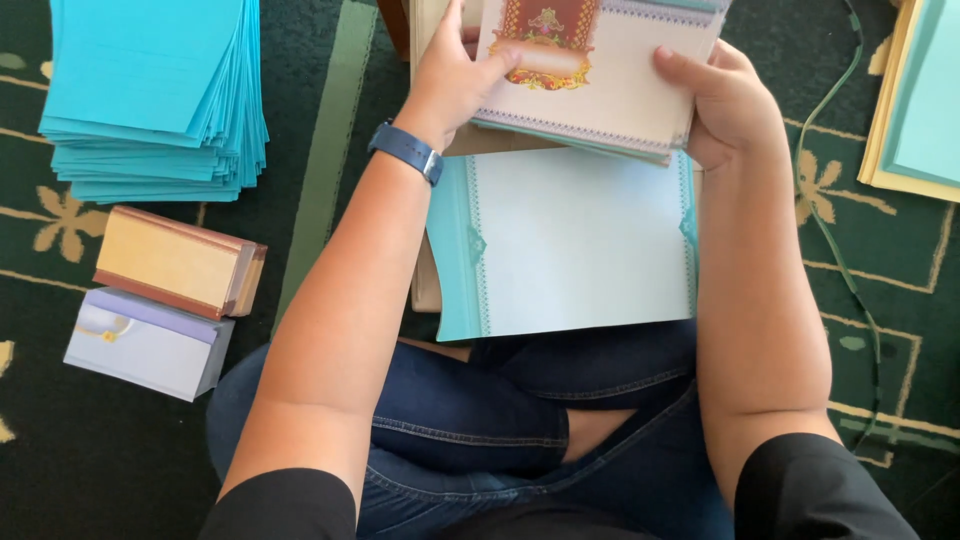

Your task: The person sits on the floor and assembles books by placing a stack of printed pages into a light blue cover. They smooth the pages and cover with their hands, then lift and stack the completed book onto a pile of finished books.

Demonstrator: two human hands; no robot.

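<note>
Both the left hand (455, 80) and right hand (725, 100) grasp a cream card stack (610, 85) with ornate red-and-gold top panel.

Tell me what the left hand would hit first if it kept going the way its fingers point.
The left hand points up and right across the stack of cards it holds, so it would probably slide over the ornate red and gold picture on the top card first.

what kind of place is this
Probably a carpeted room floor used for sorting printed cards. The person sits cross-legged on a dark green patterned carpet, beside a pile of turquoise sheets, with both hands holding a stack of decorated cards.
</note>
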